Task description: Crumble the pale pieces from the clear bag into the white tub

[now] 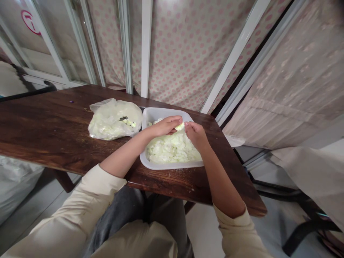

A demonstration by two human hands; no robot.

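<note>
Above a white plastic tub [150, 165], my left hand [167, 126] holds a small, pale yellow-green piece with a ridged surface [179, 126] between thumb and fingers. My right hand [196, 134] is closed in a pinch at the right edge of this piece; what lies between its fingertips is too small to make out. Many similar whitish-green pieces [173, 148] fill the tub in a loose heap. Their exact kind is unclear. Both forearms reach over the near side of the tub.
Left of the tub, a clear plastic bag [114, 120] bulges with pale pieces and something dark. Both stand on a dark brown wooden table [53, 132]. Framed panels with dotted curtains [188, 53] rise behind it. A black chair frame [303, 222] is at the right.
</note>
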